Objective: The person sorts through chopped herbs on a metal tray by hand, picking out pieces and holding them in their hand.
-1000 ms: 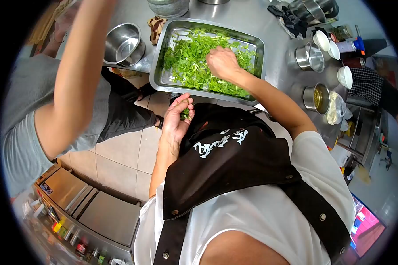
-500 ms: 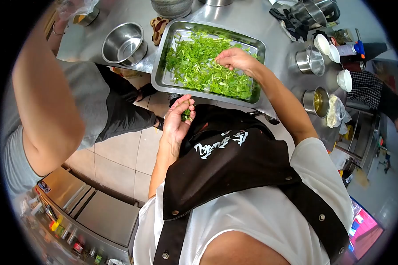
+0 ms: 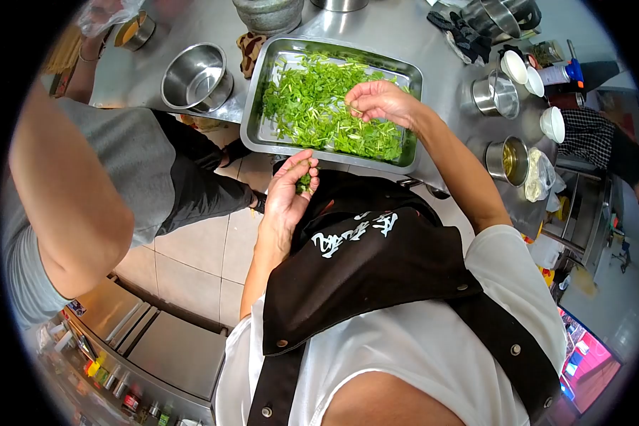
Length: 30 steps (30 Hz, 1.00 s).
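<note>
Chopped green herbs [image 3: 319,106] are spread over the bottom of a rectangular metal tray [image 3: 250,128]. Above their right part is my right hand [image 3: 383,101], thumb and fingertips pinched together on what looks like a thin stem. My left hand [image 3: 291,183] is below the tray's near edge, palm up, its fingers curled around a small bunch of green herbs [image 3: 304,182].
An empty metal pot [image 3: 197,77] and a patterned cloth [image 3: 250,51] are left of the tray, a stone mortar [image 3: 268,14] behind it. Pots, white bowls [image 3: 552,124] and a plastic bag [image 3: 538,174] line the right. A co-worker's arm [image 3: 71,199] is at the left.
My right hand has lifted from among the herbs and its fingers have come into a pinch. My left hand has barely shifted. The co-worker's arm has moved left and down.
</note>
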Motion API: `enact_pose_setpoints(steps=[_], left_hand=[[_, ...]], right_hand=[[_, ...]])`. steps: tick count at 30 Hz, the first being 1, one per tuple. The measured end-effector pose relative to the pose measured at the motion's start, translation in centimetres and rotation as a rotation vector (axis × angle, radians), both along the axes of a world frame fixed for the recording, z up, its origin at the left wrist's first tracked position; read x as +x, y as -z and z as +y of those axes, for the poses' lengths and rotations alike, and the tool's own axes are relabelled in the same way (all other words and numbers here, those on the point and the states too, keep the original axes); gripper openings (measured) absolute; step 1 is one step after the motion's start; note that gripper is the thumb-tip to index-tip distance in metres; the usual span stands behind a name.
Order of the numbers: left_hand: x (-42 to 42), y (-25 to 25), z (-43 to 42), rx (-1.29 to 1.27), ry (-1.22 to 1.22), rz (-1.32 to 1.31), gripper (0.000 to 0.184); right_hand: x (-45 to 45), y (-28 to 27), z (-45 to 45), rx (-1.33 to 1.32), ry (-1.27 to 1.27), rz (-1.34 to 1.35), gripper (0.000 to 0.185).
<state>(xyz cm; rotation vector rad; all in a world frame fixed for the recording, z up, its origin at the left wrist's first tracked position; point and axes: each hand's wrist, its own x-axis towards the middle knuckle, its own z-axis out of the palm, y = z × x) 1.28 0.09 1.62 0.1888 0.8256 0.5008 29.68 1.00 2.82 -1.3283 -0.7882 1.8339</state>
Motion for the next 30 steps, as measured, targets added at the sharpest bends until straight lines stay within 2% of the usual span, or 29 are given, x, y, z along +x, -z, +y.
enact_pose_setpoints(steps=[11, 14, 20, 25, 30], left_hand=[[3.4, -2.8, 1.2, 0.116, 0.15, 0.02, 0.022], [4.5, -3.6, 1.1, 0.143, 0.112, 0.02, 0.025], [5.3, -2.9, 0.6, 0.186, 0.058, 0.063, 0.022], [5.3, -1.7, 0.4, 0.18, 0.001, 0.032, 0.012], [5.2, -2.7, 0.7, 0.161, -0.016, 0.049, 0.013]], right_hand=[[-1.8, -2.4, -0.7, 0.255, -0.137, -0.122, 0.023], [-2.6, -3.4, -0.9, 0.34, -0.187, -0.186, 0.027], [-3.7, -4.5, -1.4, 0.329, -0.251, -0.301, 0.029], [-4.3, -4.4, -2.0, 0.347, -0.182, -0.295, 0.029], [-3.9, -3.9, -2.2, 0.332, -0.22, -0.241, 0.026]])
